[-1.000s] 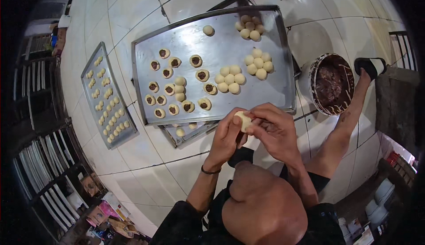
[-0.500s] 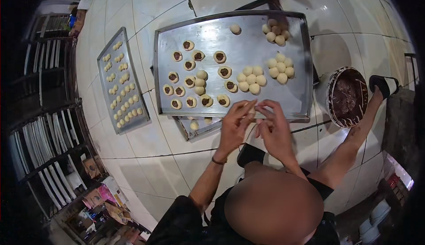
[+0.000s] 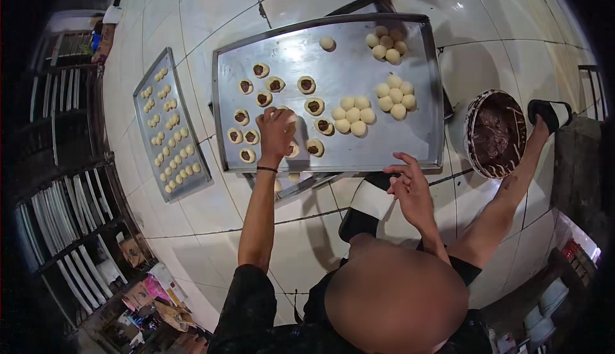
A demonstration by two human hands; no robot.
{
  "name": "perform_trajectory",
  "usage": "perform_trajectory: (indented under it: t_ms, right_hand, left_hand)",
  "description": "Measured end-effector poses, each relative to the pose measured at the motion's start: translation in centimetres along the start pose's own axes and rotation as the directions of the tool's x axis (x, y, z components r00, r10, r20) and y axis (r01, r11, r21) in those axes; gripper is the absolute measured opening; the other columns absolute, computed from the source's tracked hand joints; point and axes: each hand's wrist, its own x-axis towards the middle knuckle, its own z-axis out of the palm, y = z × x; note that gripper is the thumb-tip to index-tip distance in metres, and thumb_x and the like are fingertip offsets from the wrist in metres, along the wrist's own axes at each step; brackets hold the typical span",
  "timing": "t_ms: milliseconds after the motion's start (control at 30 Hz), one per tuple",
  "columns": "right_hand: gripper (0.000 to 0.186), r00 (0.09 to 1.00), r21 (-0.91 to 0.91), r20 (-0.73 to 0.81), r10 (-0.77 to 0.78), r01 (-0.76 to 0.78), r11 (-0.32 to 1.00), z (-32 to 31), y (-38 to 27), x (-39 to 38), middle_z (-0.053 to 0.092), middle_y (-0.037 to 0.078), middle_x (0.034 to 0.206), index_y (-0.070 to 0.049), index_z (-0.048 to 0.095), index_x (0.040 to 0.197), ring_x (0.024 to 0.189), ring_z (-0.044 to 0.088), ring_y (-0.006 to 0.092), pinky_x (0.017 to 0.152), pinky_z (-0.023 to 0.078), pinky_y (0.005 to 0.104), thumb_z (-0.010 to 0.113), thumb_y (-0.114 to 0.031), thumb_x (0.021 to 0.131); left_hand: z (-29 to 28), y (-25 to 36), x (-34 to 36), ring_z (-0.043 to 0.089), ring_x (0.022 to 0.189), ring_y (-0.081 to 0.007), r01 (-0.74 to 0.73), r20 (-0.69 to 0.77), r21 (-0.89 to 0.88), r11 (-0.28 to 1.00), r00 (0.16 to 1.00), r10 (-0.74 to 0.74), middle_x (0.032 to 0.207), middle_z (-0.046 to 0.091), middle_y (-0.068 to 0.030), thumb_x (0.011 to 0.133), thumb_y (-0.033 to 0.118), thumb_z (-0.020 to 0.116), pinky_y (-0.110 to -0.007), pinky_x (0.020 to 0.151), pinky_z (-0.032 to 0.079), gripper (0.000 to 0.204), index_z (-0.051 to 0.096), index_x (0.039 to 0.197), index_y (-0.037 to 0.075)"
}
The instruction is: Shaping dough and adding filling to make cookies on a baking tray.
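My left hand (image 3: 275,133) reaches over the large metal tray (image 3: 371,155), fingers bent down among the dough pieces at its left half. A pale dough ball (image 3: 291,117) shows at its fingertips; the hand hides the rest of that spot. Around it lie several flattened dough rounds with dark brown filling (image 3: 275,84). Beyond the tray's near edge, my right hand (image 3: 410,187) hangs with its fingers apart and nothing in them. Plain dough balls are bunched in clusters (image 3: 353,116) on the tray's right side, and a single dough ball (image 3: 327,43) sits near its far edge.
A bucket of dark brown filling (image 3: 496,133) stands to the right, beside my leg. At the left, a smaller tray (image 3: 198,181) bears rows of small dough balls. Part of another tray (image 3: 307,187) shows beneath the large one. Racks (image 3: 64,200) line the far left.
My hands, together at the tray's near edge before, have parted. The left has moved left and forward over the dough pieces; the right has drawn back slightly and to the right.
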Motion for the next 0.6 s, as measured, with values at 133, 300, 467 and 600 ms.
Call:
perform_trajectory:
  t_ms: [133,300,467,600]
  right_hand:
    - [0.052,0.999,-0.036,0.001,-0.046,0.046,0.998,-0.5,0.5,0.4,0.065,0.012,0.116,-0.004,0.046,0.143,0.072,0.054,0.0107,0.071,0.048,0.0245,0.054,0.005,0.092]
    - [0.049,1.000,-0.028,0.009,-0.008,0.008,1.000,-0.2,0.1,0.8,0.064,0.013,0.120,-0.004,0.048,0.141,0.077,0.056,0.0108,0.071,0.048,0.0221,0.053,0.004,0.093]
    - [0.045,0.999,-0.058,-0.001,-0.053,0.053,0.997,0.3,-0.5,0.6,0.066,0.013,0.116,0.000,0.053,0.136,0.076,0.055,0.0113,0.071,0.049,0.0254,0.053,0.004,0.091]
    - [0.042,1.000,-0.043,0.004,0.002,-0.002,0.999,-0.2,-0.8,0.5,0.067,0.013,0.115,0.001,0.056,0.132,0.078,0.056,0.0121,0.072,0.049,0.0250,0.052,0.004,0.091]
  left_hand:
    - [0.4,-0.9,0.3,0.050,0.118,-0.0297,-0.042,0.018,0.293,0.955,0.999,0.039,0.127,0.059,-0.0087,0.079,0.014,0.072,-0.045,0.105,0.032,0.038,0.069,0.117,0.015]
    - [0.4,-2.8,-0.3,0.044,0.126,-0.0291,0.037,-0.141,0.313,0.949,0.990,0.008,0.129,0.059,-0.0081,0.083,0.021,0.070,-0.047,0.108,0.029,0.037,0.075,0.119,0.023]
    - [-2.5,-5.5,0.4,0.057,0.108,-0.0307,0.138,-0.207,-0.279,0.950,0.958,-0.200,0.123,0.065,-0.0122,0.089,0.027,0.067,-0.051,0.098,0.040,0.026,0.078,0.110,0.017]
    - [-4.3,-9.2,1.0,0.061,0.093,-0.0301,0.234,-0.014,0.400,0.886,0.968,-0.249,0.114,0.070,-0.0140,0.093,0.025,0.064,-0.048,0.085,0.045,0.023,0.077,0.108,0.012]
